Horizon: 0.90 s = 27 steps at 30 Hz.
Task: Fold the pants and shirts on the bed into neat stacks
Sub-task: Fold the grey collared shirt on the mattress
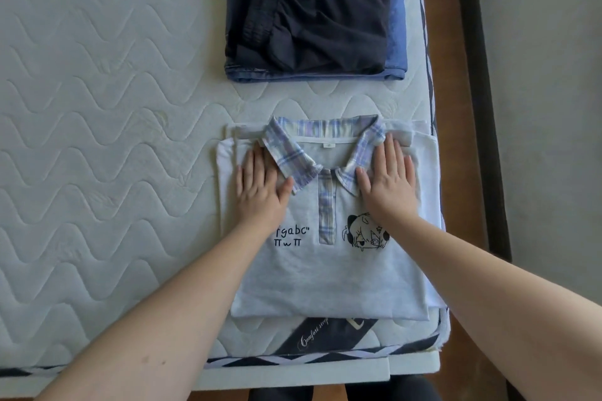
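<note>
A folded grey polo shirt [329, 277] with a plaid collar, black lettering and a cartoon print lies on top of a folded white shirt [426, 172] near the mattress's front right corner. My left hand [260, 187] lies flat on the shirt just left of the collar, fingers straight. My right hand [389, 182] presses flat on the right side of the collar. Farther back sits a stack of folded pants: black pants [312, 6] on top of blue denim ones [395, 29].
The quilted white mattress [107, 127] stretches bare to the left. Its right edge [431, 101] runs beside a wooden bed frame [452, 75] and a grey floor. The mattress's front edge carries a dark label [325, 334].
</note>
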Tool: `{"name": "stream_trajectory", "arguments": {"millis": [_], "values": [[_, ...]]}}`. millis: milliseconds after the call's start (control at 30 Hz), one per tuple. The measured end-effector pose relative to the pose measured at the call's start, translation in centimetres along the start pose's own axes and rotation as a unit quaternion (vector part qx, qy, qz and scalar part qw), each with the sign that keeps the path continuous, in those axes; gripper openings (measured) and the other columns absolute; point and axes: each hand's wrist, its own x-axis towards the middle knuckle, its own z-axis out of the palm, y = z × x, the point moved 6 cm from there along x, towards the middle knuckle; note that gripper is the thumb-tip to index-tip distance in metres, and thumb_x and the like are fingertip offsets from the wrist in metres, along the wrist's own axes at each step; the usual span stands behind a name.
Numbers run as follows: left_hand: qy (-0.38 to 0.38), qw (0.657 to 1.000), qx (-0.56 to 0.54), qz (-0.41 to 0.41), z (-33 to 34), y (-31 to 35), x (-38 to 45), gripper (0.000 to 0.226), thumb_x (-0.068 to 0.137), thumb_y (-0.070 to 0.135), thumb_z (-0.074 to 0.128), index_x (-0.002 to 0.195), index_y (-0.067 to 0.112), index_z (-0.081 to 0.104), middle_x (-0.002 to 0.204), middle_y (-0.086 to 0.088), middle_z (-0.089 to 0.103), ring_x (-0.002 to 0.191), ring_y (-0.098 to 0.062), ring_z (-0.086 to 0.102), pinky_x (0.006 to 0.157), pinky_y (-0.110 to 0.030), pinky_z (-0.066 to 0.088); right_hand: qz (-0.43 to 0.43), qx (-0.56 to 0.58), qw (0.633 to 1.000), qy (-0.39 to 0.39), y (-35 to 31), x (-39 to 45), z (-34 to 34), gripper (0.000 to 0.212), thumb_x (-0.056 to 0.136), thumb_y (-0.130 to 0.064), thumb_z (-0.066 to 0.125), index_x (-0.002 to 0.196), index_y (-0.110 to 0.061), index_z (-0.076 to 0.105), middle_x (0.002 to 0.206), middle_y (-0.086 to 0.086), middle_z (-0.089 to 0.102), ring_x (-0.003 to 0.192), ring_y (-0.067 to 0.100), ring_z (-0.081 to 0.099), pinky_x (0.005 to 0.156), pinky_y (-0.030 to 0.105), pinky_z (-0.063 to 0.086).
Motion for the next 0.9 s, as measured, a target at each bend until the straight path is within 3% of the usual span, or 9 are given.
{"name": "stream_trajectory", "arguments": {"millis": [100,200,267,367,600,733,833,900], "values": [[0.002,1.000,0.019,0.004,0.3,0.6,0.6,0.090,0.088,0.060,-0.002,0.154,0.005,0.020,0.162,-0.019,0.008,0.151,-0.031,-0.002,0.120,-0.043,-0.009,-0.009,-0.058,0.998,-0.010,0.1,0.7,0.7,0.076,0.097,-0.060,0.001,0.155,-0.011,0.001,0.164,0.006,-0.008,0.150,0.018,-0.014,0.122,0.046,-0.006],[0.056,0.998,0.027,0.011,0.2,0.7,0.4,0.075,0.093,0.053,0.022,0.142,0.001,0.045,0.154,-0.027,0.028,0.147,-0.040,0.017,0.120,-0.054,0.011,-0.007,-0.087,0.996,0.012,0.0,0.6,0.7,0.074,0.098,-0.058,0.006,0.153,-0.008,0.006,0.164,0.008,0.000,0.151,0.020,-0.008,0.120,0.054,-0.006],[0.095,0.995,0.034,0.018,0.5,0.8,0.3,0.065,0.092,0.048,0.034,0.131,0.000,0.057,0.149,-0.030,0.036,0.144,-0.043,0.027,0.117,-0.057,0.021,-0.005,-0.085,0.996,0.023,0.0,0.6,0.8,0.075,0.099,-0.057,0.011,0.153,-0.006,0.014,0.164,0.010,0.005,0.151,0.021,-0.004,0.121,0.053,-0.002],[0.121,0.991,0.044,0.018,1.4,0.7,0.8,0.058,0.089,0.044,0.039,0.121,0.002,0.061,0.148,-0.030,0.037,0.143,-0.043,0.028,0.116,-0.057,0.022,-0.012,-0.069,0.997,0.038,-0.1,0.7,1.2,0.075,0.098,-0.055,0.017,0.153,-0.004,0.022,0.163,0.013,0.008,0.151,0.024,0.002,0.122,0.045,0.004],[0.155,0.985,0.072,0.023,2.6,0.2,1.1,0.056,0.087,0.044,0.039,0.117,0.003,0.062,0.150,-0.029,0.035,0.145,-0.040,0.024,0.117,-0.054,0.017,-0.014,-0.077,0.995,0.058,-0.1,1.1,1.6,0.073,0.097,-0.053,0.022,0.150,-0.002,0.027,0.162,0.015,0.010,0.151,0.026,0.006,0.121,0.042,0.006],[0.111,0.992,0.063,0.010,2.2,0.4,1.4,0.064,0.087,0.046,0.033,0.127,0.003,0.059,0.151,-0.028,0.034,0.145,-0.039,0.023,0.117,-0.055,0.017,-0.012,-0.084,0.996,0.041,-0.2,1.2,1.6,0.075,0.098,-0.054,0.016,0.152,-0.003,0.023,0.163,0.015,0.005,0.151,0.026,0.002,0.122,0.041,0.003],[0.035,0.998,0.043,-0.002,1.0,0.5,1.0,0.079,0.088,0.054,0.014,0.145,0.006,0.043,0.159,-0.023,0.021,0.150,-0.034,0.009,0.121,-0.050,0.005,-0.008,-0.078,0.997,0.004,-0.4,1.2,0.8,0.077,0.098,-0.057,0.010,0.155,-0.006,0.012,0.164,0.012,-0.006,0.151,0.023,-0.007,0.122,0.039,-0.004],[0.051,0.999,0.002,-0.008,-0.4,0.0,-0.2,0.079,0.090,0.054,0.015,0.151,0.007,0.031,0.161,-0.019,0.018,0.150,-0.032,0.012,0.121,-0.049,0.009,0.003,-0.039,0.999,-0.007,-0.4,0.4,-0.1,0.076,0.098,-0.058,0.011,0.156,-0.009,0.004,0.164,0.008,-0.009,0.151,0.019,-0.011,0.122,0.037,-0.007]]}}
